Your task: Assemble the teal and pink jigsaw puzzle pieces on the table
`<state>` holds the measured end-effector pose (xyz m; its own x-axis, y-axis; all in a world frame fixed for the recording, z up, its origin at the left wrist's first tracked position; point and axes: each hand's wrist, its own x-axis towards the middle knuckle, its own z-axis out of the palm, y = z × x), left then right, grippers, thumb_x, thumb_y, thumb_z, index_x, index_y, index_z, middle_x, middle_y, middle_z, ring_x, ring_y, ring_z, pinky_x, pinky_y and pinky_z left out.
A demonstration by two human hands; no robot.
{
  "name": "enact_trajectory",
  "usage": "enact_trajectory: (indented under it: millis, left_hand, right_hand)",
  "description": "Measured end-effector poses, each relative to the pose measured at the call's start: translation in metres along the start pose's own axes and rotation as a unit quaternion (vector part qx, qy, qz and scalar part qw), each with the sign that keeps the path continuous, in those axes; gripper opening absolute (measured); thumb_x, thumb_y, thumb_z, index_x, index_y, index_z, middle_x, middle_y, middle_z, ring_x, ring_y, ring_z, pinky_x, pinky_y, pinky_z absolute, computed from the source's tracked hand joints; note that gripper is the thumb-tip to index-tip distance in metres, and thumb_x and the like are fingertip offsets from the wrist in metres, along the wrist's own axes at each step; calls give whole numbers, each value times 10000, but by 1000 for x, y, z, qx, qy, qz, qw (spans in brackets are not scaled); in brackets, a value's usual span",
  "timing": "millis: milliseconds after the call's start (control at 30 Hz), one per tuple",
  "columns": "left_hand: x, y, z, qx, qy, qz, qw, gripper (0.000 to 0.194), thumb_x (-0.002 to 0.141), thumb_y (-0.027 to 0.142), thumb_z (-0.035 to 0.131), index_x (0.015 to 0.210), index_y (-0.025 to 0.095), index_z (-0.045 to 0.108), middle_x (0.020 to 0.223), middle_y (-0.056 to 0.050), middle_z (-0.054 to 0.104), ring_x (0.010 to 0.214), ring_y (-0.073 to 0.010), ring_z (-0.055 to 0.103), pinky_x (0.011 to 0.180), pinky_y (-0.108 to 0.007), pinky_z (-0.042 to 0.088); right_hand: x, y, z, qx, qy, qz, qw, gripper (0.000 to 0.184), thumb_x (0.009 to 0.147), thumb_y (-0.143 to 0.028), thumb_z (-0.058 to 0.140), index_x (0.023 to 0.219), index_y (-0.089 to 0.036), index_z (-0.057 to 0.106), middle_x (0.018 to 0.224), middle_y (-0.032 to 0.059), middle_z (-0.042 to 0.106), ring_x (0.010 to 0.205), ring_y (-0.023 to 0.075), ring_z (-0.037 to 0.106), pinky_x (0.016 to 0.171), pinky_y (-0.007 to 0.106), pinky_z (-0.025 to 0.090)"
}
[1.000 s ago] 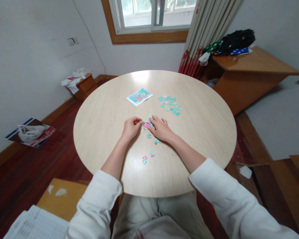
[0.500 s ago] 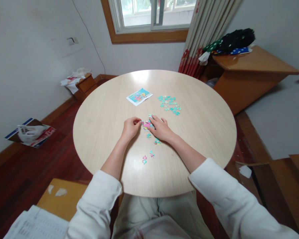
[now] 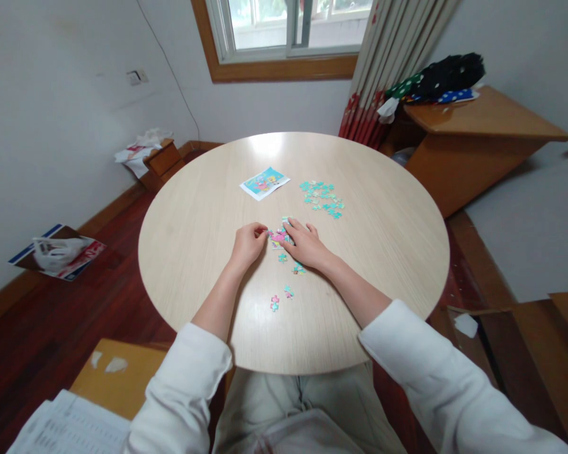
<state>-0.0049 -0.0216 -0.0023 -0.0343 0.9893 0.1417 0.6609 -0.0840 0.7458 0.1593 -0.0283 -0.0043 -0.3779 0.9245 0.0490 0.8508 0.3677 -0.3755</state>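
Joined jigsaw pieces, pink and multicoloured, lie near the middle of the round table, partly hidden under my right hand. That hand lies over their right side with its fingers stretched out. At their left edge, my left hand is closed in a pinch on a small puzzle piece, mostly covered by the fingertips. Just below is a loose teal piece, with more pieces by my right wrist. Closer to me lie a pink and teal piece and another small one.
A printed picture lies farther back on the round table. To its right spreads a group of several teal puzzle pieces. A wooden desk with cloths stands at the right, and papers lie at the lower left.
Hardly anything differs. Both hands stay at the joined pieces, and the loose pieces lie where they were.
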Motion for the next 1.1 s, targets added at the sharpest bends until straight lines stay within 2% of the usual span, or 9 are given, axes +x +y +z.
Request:
enact_trajectory:
  millis: [667, 1100]
  left_hand:
    - [1, -8, 0, 11, -7, 15, 1000, 130, 763, 195, 575, 807, 145, 687, 764, -56, 694, 679, -153, 603, 700, -289, 471]
    - [1, -11, 2, 84, -4, 43, 996, 130, 780, 204, 584, 783, 151, 704, 804, -75, 662, 749, -174, 596, 763, -319, 467]
  right_hand:
    - [0, -1, 1, 4, 0, 2, 1000, 494, 933, -341, 433, 1377, -126, 420, 1497, 178, 332, 1405, 247, 275, 1124, 504, 184]
    - [-1, -1, -1, 4, 0, 1, 1000, 499, 933, -355, 411, 1383, -140, 417, 1498, 181, 331, 1405, 247, 274, 1121, 506, 187]
